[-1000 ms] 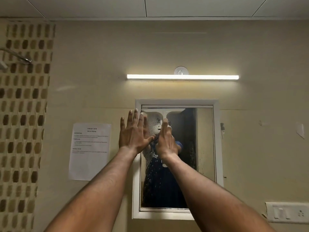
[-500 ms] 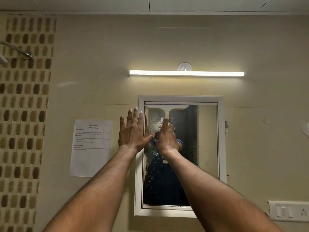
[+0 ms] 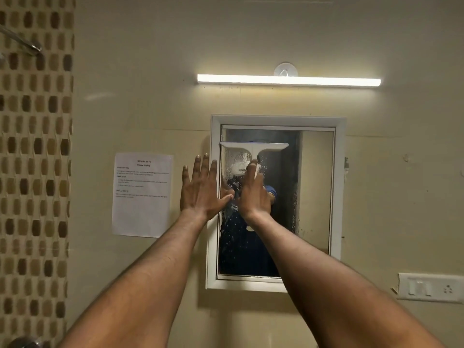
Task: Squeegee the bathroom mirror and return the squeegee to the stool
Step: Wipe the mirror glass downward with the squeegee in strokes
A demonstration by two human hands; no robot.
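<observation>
Mirror: white-framed, wall-mounted, droplets seen on left part | left hand: laid flat, fingers spread wide, on frame's left edge, nothing held | right hand: grip closed around squeegee handle | squeegee: white, blade pressed level against upper-left glass.

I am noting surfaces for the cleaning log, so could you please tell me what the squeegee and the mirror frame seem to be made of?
The squeegee looks like smooth white plastic: a one-piece moulded head and neck with a matte, even sheen. Its blade edge is too thin to judge. The mirror frame appears to be white plastic or painted metal, given its stepped profile and faint gloss; the view cannot settle which.
</observation>
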